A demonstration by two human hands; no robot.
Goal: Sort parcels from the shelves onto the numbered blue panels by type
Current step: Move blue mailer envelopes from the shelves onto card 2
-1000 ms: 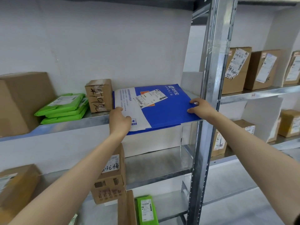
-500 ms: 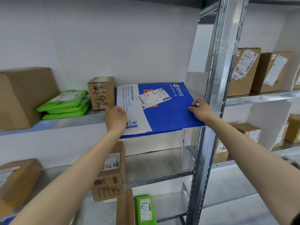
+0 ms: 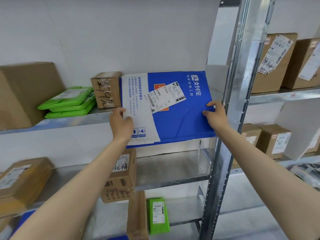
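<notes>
Blue-and-white mailer point(image 3: 181, 122), flat, printed top rightward

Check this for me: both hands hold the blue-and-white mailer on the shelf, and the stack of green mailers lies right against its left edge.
One detail is wrong. In the head view, a small cardboard box with handwriting stands next to the blue-and-white mailer's left edge. The green mailers lie beyond that box. The left hand and right hand do hold the mailer on the shelf.
</notes>
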